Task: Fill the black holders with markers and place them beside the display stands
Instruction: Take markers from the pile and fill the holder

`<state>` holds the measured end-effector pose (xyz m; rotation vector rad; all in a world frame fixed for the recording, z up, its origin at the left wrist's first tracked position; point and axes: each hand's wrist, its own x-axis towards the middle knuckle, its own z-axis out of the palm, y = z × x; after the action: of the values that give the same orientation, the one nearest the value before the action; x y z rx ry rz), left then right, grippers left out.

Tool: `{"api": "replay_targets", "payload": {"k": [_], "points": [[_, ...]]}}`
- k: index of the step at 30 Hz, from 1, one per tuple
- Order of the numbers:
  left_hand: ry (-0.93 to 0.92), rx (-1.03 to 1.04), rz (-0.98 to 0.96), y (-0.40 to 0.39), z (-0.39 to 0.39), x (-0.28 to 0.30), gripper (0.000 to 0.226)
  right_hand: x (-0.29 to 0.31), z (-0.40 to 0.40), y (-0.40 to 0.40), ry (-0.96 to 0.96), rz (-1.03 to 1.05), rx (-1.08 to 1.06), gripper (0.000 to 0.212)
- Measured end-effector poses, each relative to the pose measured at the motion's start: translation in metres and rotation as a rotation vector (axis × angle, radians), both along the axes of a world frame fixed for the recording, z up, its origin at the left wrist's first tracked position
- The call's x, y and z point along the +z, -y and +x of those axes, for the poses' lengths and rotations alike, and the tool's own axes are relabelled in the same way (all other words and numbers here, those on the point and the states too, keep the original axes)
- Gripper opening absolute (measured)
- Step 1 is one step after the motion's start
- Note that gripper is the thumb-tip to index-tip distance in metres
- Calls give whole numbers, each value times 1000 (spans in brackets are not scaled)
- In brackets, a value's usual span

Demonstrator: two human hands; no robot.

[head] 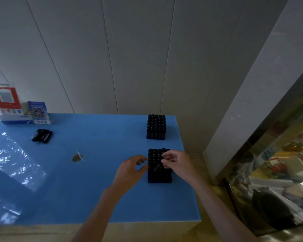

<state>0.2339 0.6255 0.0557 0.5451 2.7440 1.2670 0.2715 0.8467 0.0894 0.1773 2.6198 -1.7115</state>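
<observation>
Blue tabletop [94, 172] is carrying the near black holder [159, 173], still being filled: right hand [177, 163] is pinching a marker over it, left hand [131, 170] touching its side loosely; next, seating it, then fetching loose markers [42, 135] near the display stands [21, 109]

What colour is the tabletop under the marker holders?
Bright blue tabletop, glossy with window reflections; seen in the head view.
</observation>
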Motion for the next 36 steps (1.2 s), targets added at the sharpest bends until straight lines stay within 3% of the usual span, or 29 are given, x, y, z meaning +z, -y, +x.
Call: {"api": "replay_targets", "payload": {"k": [6, 13, 36], "points": [[-107, 16, -235, 27, -6, 3, 33, -7, 1, -22, -3, 275, 82, 13], [-145, 71, -311, 48, -8, 2, 30, -22, 6, -34, 32, 465, 133, 12], [-101, 125, -326, 51, -3, 12, 26, -53, 9, -34, -48, 534, 118, 9]]}}
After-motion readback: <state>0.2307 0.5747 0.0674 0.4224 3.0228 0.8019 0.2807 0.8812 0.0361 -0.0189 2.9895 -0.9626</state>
